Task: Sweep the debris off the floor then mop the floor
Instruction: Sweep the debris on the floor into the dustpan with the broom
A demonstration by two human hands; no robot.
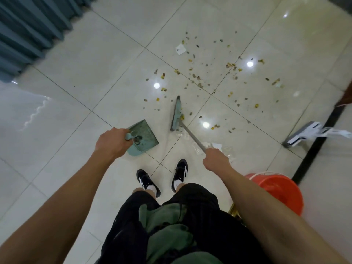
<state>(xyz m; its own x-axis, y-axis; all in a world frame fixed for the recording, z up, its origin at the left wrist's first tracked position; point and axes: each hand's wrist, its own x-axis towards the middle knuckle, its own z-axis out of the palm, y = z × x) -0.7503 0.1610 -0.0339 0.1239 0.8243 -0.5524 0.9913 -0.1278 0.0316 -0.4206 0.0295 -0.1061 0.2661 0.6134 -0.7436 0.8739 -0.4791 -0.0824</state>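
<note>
The left hand [112,142] is clamped on the handle of a teal plastic dustpan [143,137] resting on the glossy pale tiled floor [95,69]. The right hand [216,159] grips the grey-handled teal broom [176,114], its head down among scattered yellow-brown debris [198,77] (mostly ahead). A flat white mop [302,134] and an orange plastic bucket [280,191] sit to the right.

Both bare arms reach forward and down; left hand [111,142] and right hand [216,159] each appear closed in a fist.
</note>
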